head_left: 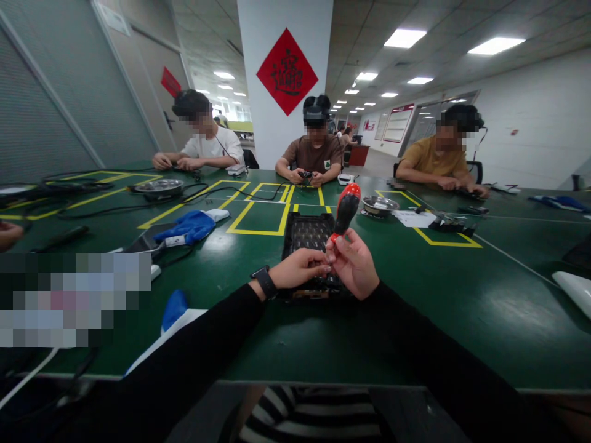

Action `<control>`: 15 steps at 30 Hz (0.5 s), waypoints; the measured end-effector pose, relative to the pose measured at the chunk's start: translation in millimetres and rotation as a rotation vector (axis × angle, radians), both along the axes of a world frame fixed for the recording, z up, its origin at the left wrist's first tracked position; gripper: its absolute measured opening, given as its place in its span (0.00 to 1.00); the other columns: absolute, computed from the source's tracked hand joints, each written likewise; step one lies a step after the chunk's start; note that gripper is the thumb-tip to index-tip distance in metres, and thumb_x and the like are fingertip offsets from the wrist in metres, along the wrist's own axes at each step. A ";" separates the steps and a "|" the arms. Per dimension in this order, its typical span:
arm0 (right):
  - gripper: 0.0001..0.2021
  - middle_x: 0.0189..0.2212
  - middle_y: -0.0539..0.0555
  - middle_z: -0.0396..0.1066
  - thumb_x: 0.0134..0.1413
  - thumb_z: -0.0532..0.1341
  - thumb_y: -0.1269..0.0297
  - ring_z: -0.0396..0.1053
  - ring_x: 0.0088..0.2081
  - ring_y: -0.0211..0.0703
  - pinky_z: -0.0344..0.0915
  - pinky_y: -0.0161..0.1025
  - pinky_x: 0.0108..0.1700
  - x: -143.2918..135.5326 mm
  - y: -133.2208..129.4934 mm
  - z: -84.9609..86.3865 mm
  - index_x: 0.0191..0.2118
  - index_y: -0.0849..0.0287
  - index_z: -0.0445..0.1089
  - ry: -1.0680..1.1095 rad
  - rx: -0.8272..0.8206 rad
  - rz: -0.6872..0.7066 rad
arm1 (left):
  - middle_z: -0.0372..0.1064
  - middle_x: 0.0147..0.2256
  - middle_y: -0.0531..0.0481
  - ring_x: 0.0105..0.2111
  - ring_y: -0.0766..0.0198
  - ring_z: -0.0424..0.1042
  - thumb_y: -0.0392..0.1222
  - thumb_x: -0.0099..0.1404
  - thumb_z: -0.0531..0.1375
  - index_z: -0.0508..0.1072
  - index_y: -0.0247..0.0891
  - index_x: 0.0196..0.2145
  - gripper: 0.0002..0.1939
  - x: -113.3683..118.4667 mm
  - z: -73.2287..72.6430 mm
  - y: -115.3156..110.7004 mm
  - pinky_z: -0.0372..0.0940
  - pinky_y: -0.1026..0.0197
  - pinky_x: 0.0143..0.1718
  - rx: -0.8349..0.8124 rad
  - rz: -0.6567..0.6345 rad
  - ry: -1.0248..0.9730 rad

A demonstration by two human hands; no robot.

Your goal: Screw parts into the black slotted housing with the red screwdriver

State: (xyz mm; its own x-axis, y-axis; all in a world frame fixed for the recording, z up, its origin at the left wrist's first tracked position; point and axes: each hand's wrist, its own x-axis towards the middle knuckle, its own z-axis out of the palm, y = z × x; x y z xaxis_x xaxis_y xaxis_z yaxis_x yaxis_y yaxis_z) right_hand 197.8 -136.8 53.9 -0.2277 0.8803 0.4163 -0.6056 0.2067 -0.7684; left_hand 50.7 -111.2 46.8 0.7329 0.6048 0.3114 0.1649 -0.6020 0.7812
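A screwdriver (348, 208) with a fat red-and-black handle stands nearly upright, handle up, in my right hand (356, 263). My right fingers are closed around its lower end. My left hand (298, 268), with a dark watch on the wrist, meets the right fingertips at the screwdriver's lower end. Its thumb and fingers are pinched together; what lies between them is too small to make out. Beneath both hands a black rectangular case (308, 231) with a gridded inside rests on the table. My hands cover much of its near part, and the screwdriver's tip is hidden.
On the green table (258, 344) are yellow tape outlines. Blue-and-white gloves (189, 226) lie left, near a metal dish (159, 187). Another metal dish (379, 205), white paper (414, 219) and dark parts (450, 224) lie right. Several people sit across the table.
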 end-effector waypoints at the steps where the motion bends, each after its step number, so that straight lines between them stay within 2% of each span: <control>1: 0.07 0.28 0.49 0.64 0.53 0.57 0.66 0.60 0.23 0.32 0.59 0.31 0.22 -0.2 -0.2 0.2 0.39 0.56 0.60 -0.003 -0.001 0.000 | 0.66 0.28 0.50 0.28 0.68 0.64 0.45 0.61 0.54 0.69 0.29 0.31 0.14 0.1 0.0 0.0 0.59 0.66 0.32 -0.007 -0.001 -0.001; 4: 0.12 0.30 0.51 0.64 0.57 0.51 0.59 0.61 0.24 0.34 0.59 0.31 0.20 -0.1 -1.0 1.5 0.44 0.57 0.61 -0.008 -0.022 0.018 | 0.65 0.28 0.50 0.28 0.68 0.64 0.44 0.61 0.53 0.69 0.30 0.30 0.13 0.7 0.3 -0.3 0.59 0.66 0.32 -0.015 -0.008 -0.002; 7: 0.15 0.31 0.52 0.64 0.58 0.47 0.58 0.61 0.25 0.34 0.61 0.32 0.21 0.7 -1.5 2.5 0.47 0.59 0.61 -0.012 -0.032 0.031 | 0.65 0.29 0.51 0.28 0.69 0.63 0.43 0.61 0.53 0.68 0.31 0.30 0.12 1.3 0.9 -0.8 0.59 0.66 0.32 -0.009 -0.007 -0.005; 15: 0.09 0.30 0.52 0.68 0.56 0.54 0.63 0.61 0.23 0.33 0.60 0.30 0.20 0.9 -0.8 2.1 0.42 0.57 0.57 -0.024 -0.018 0.018 | 0.64 0.28 0.52 0.29 0.69 0.62 0.44 0.61 0.53 0.68 0.31 0.30 0.12 0.4 3.2 0.0 0.59 0.66 0.34 -0.009 -0.023 0.033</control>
